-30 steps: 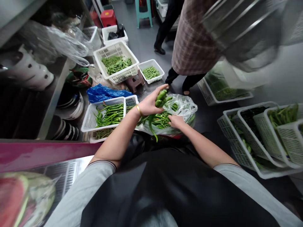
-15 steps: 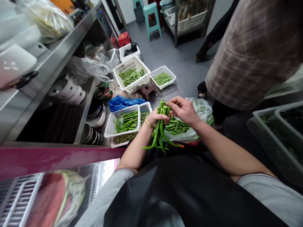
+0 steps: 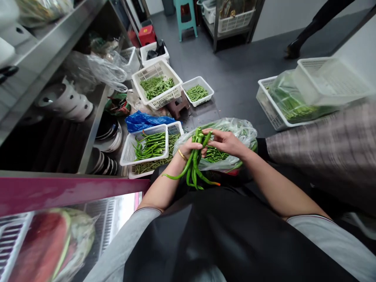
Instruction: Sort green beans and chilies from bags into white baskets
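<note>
My left hand (image 3: 188, 148), with a gold bangle at the wrist, is closed around a bunch of long green chili peppers (image 3: 196, 162). Their stem ends point up and their thin tips hang down; one tip is orange-red. At the top of the bunch, my right hand (image 3: 228, 143) has its fingers closed on the stem end of one pepper that leans to the right. Below my hands an open clear plastic bag (image 3: 242, 131) holds more green peppers (image 3: 216, 156). Left of the bag, a white basket (image 3: 125, 156) contains green chili peppers, above a basket of thinner green beans (image 3: 143, 167).
Farther off stand a larger basket (image 3: 161, 102) and a small white tray (image 3: 212, 93) of cut green pieces. At left are a metal shelf (image 3: 58, 47) and a blue bag (image 3: 148, 120). A person's plaid garment (image 3: 320, 150) and baskets (image 3: 279, 124) are at right.
The person in plaid has shifted lower on the right, uncovering baskets behind. My view has tilted slightly. The bunch stays in my left hand, and one pepper at its top now leans right.
</note>
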`<action>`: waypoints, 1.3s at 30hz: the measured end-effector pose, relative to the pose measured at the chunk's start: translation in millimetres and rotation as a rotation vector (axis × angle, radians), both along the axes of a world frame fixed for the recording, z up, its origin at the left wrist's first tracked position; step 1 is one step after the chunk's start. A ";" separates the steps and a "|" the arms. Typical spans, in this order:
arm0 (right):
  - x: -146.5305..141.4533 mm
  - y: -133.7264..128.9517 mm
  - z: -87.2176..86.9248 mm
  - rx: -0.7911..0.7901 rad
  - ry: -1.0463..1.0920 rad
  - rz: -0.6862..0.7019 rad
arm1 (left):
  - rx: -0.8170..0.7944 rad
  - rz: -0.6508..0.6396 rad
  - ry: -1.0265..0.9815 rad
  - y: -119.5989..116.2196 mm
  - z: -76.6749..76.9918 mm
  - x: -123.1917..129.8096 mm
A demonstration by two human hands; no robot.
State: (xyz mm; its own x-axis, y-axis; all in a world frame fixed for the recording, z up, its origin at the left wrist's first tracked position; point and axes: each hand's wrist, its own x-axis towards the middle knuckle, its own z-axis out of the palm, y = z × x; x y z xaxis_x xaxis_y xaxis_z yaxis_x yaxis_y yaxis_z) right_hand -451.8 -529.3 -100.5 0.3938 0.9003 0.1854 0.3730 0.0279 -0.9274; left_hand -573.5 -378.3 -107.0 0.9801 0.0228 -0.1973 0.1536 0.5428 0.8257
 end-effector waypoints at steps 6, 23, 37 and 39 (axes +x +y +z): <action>10.2 2.9 13.4 -0.016 -0.296 -0.191 | -0.021 -0.093 0.053 -11.1 -10.7 -20.6; 18.3 -10.5 -78.7 -1.044 -0.628 -0.062 | 0.594 0.292 -0.123 36.5 88.9 0.3; 12.3 -20.0 -95.5 -1.068 -0.586 -0.056 | 1.700 -1.146 0.361 -48.7 -48.8 -1.3; 14.4 -13.2 -98.9 -1.074 -0.572 -0.065 | 1.690 -1.134 0.311 -46.0 -43.9 -4.3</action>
State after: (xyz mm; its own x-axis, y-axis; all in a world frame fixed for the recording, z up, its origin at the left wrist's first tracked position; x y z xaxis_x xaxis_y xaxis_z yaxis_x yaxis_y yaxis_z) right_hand -437.5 -542.4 -199.4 0.5489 0.6840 -0.4804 0.7076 -0.6862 -0.1685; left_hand -577.8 -424.3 -150.9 0.6307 -0.1409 -0.7631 0.0048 -0.9826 0.1854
